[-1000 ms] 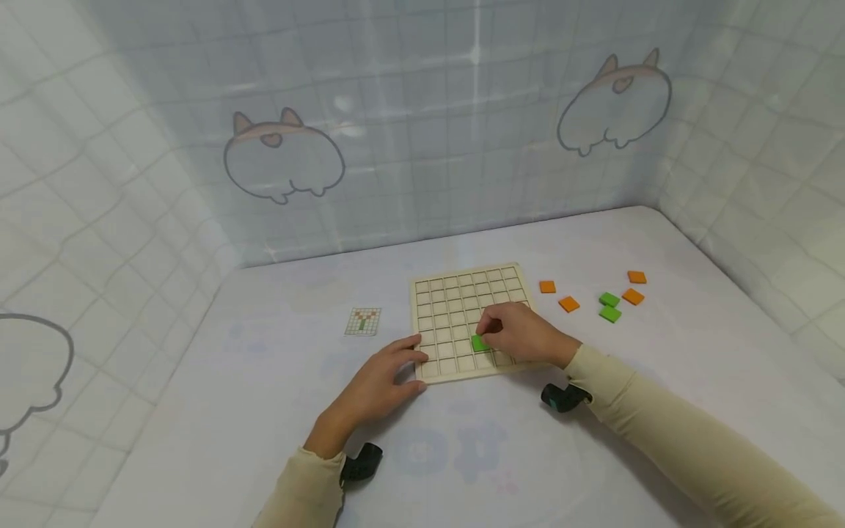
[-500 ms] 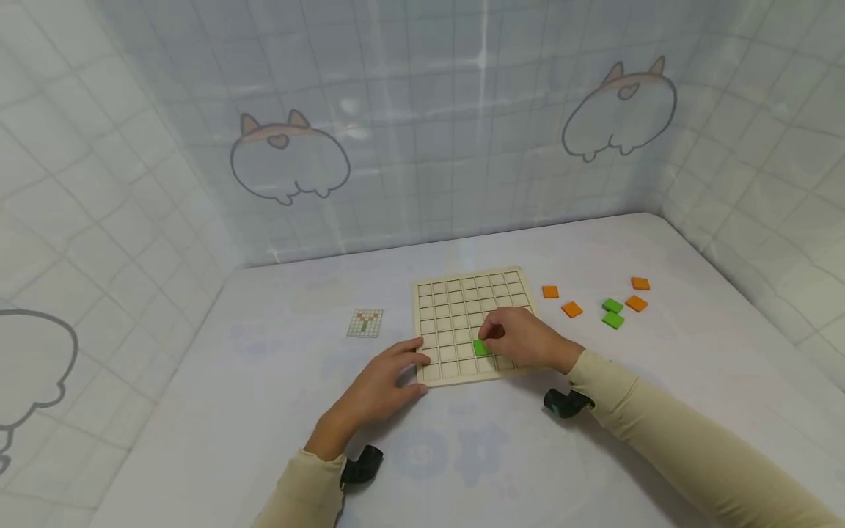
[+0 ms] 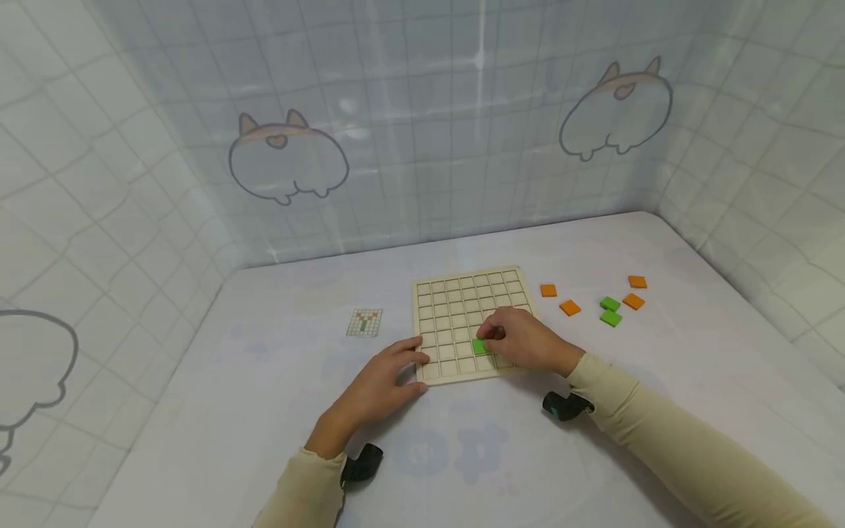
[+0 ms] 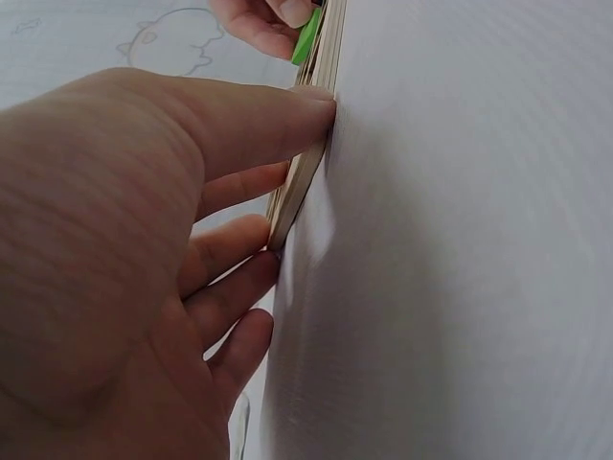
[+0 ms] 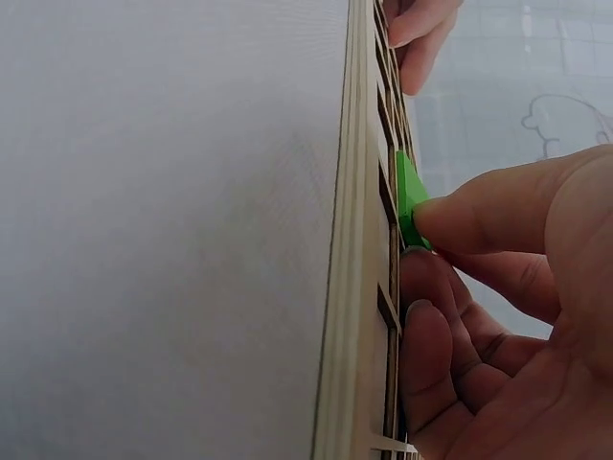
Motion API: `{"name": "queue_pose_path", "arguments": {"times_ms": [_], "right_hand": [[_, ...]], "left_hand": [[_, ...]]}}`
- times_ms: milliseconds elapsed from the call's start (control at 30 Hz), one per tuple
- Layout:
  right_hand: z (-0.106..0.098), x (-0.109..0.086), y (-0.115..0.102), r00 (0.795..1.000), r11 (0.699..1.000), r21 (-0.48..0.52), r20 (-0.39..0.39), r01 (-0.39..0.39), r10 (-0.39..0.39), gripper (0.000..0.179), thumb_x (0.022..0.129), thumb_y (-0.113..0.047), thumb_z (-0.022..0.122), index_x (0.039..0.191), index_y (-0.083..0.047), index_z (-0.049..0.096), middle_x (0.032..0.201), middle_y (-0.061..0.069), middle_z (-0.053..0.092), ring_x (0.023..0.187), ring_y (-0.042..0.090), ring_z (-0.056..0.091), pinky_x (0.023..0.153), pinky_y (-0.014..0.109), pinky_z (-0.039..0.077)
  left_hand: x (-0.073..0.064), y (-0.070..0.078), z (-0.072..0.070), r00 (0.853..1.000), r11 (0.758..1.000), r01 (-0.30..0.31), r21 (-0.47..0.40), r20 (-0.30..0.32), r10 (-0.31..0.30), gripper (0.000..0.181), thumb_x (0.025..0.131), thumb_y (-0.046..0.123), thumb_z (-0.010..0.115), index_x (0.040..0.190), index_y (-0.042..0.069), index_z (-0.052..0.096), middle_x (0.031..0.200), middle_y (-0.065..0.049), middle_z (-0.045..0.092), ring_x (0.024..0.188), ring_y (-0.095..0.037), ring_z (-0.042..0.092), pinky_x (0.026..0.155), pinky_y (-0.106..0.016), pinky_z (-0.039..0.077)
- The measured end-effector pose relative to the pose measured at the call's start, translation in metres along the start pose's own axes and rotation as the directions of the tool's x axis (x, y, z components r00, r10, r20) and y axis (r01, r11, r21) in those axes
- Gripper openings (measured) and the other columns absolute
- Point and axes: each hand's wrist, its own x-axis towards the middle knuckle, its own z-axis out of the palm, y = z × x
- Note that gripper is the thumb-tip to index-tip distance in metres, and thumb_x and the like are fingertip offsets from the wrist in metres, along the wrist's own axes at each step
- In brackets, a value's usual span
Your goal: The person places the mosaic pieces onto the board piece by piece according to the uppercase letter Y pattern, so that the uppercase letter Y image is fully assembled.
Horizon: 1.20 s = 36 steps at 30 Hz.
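- Head view, backdrop: pale grid-patterned walls (image 3: 422, 183), printed with outlined animal figures (image 3: 288, 160), two on the far wall and part of another at left.
- Table (image 3: 264, 411), whitish, faintly printed cover.
- Grid board (image 3: 444, 323), one, pale, square, divided into cells; lies flat near the middle of the table.
- Green tile (image 3: 479, 346), one, on the near part of the board, right of its middle, partly covered by fingers.
- Right hand (image 3: 521, 339), above the board's right side, pinching that tile between thumb and fingertip.
- Left hand (image 3: 379, 380), at the board's near left corner, fingers relaxed and spread, touching the edge, nothing grasped.
- Card (image 3: 364, 323), one, small, left of the board; printed grid with orange and green squares in a Y shape.
- Orange tiles (image 3: 570, 307), four, loose, right of the board.
- Loose green tiles (image 3: 611, 317), two, among the orange ones, close together.
- Sleeves (image 3: 680, 433), beige, a pair; black devices (image 3: 362, 464), one at each wrist.
- Left wrist view: thumb against the board's side, fingers extended about its corner; green tile beyond, at the other hand.
- Right wrist view: thumb pressing the green tile, its tilt against the board slight; whether it sits fully within a cell cannot be told.
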Motion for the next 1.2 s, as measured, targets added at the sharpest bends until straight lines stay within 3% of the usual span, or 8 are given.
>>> {"name": "queue_pose_path", "arguments": {"times_ms": [733,1200], "right_hand": [[0.002,-0.004,0.007,0.999,1.0,0.03,-0.04,0.0,0.001,0.015,0.091,-0.012,0.071,0.106,-0.011,0.073,0.096,-0.006,0.066,0.089,0.012,0.061,0.081,0.034,0.05],[-0.027,-0.02,0.02,0.991,0.989,0.125,-0.106,-0.073,0.087,0.019,0.094,-0.02,0.067,0.11,-0.012,0.072,0.102,-0.002,0.069,0.094,0.018,0.061,0.085,0.038,0.05]], "left_hand": [[-0.001,-0.001,0.003,1.0,1.0,0.0,-0.001,-0.012,0.0,0.039,0.087,0.019,0.079,0.125,0.014,0.068,0.155,-0.004,0.043,0.144,-0.026,0.037,0.113,-0.05,0.033],[-0.001,-0.002,0.003,1.0,1.0,-0.014,0.004,-0.012,0.014,0.039,0.089,0.019,0.078,0.126,0.014,0.066,0.155,-0.004,0.043,0.144,-0.027,0.037,0.113,-0.05,0.034]]}}
